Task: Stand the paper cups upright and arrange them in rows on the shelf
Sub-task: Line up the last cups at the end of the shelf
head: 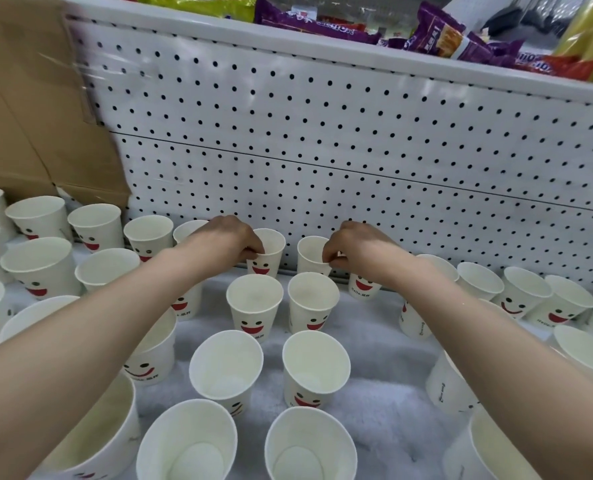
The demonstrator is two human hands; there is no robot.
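Nearest you, farthest out from the pegboard (323, 150), two wide-mouthed paper cups (187, 441) stand upright side by side on the shelf (374, 393). Step toward the pegboard and there's another pair (225, 362), then a third pair (254, 299), so two tidy files run straight to the back. That middle lane looks done.

Now your hands, up at the foot of the pegboard. Your left hand (231, 237) has its fingers curled, pinching the near rim of a smiley cup (269, 261) that stands right against the pegboard. Your right hand (354, 251) is curled too, fingertips closed on the rim of the blank-sided cup (309, 254) just beside it. A "Hello" cup (364, 287) sits under that wrist, so the exact grip is partly hidden. Both cups are upright, seated at the head of the two files.

Every cup in view is on its base, so the standing-up part appears finished. What's left, by my reading, is the lining up. The cups along the pegboard to the left (148, 233) and to the right (522, 292) run in looser, uneven lines with ragged gaps.

Beyond them, a cardboard box (28, 116) leans at the pegboard's left end and snack packets (323, 26) fill the shelf above it.
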